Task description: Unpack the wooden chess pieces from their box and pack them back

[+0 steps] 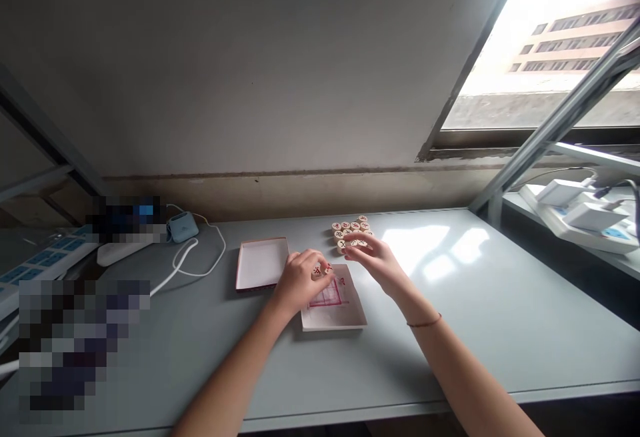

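My left hand (pixel 303 279) is closed over a shallow white box (pixel 345 317) whose floor bears a pink grid. A round wooden xiangqi piece (pixel 328 269) with a red character is tilted between its thumb and fingers. Another piece (pixel 317 271) shows under those fingers; whether it is gripped too, I cannot tell. My right hand (pixel 375 262) hovers at the front of a block of xiangqi pieces (pixel 345 226), thumb and fingers apart. Several pieces stand there in close rows, the front ones partly hidden by my right fingers.
An open box half (pixel 263 263) with a white inside and dark red side lies left of the white box. A blue charger (pixel 183 227) and white cable (pixel 220 257) lie farther left, near power strips. Another power strip with plugs (pixel 583 213) sits right, beyond the metal frame.
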Motion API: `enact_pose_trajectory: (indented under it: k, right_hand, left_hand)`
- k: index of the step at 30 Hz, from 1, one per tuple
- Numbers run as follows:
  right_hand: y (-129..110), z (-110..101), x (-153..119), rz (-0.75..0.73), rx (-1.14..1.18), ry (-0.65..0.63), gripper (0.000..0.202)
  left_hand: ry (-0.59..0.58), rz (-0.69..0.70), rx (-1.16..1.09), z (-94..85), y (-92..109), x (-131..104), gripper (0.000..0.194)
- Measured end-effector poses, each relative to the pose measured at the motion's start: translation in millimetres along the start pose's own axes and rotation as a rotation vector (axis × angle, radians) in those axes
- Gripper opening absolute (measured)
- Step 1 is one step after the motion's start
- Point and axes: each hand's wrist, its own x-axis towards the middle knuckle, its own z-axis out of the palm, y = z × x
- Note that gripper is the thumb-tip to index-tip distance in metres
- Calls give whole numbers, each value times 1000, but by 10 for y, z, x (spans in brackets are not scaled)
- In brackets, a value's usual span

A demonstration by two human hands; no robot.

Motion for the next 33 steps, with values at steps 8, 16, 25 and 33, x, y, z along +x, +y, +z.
enact_pose_trajectory:
  k: [8,16,25,33]
  right_hand:
    - [5,-4,-73,-195,-450,-145,21]
    - [59,143,-127,-402,-938,-241,8]
    - [105,200,-136,-394,-1124,-215,7]
    - [82,-12,36,-383,-830,-132,14]
  left_hand:
    - [-133,29,345,102,10,1,6]
    - [-223,-66,382,-39,-124,-31,31]
    - [-279,-99,372,-59,-106,-16,18]
    - [-264,-129,339,-56,-90,-1,29]
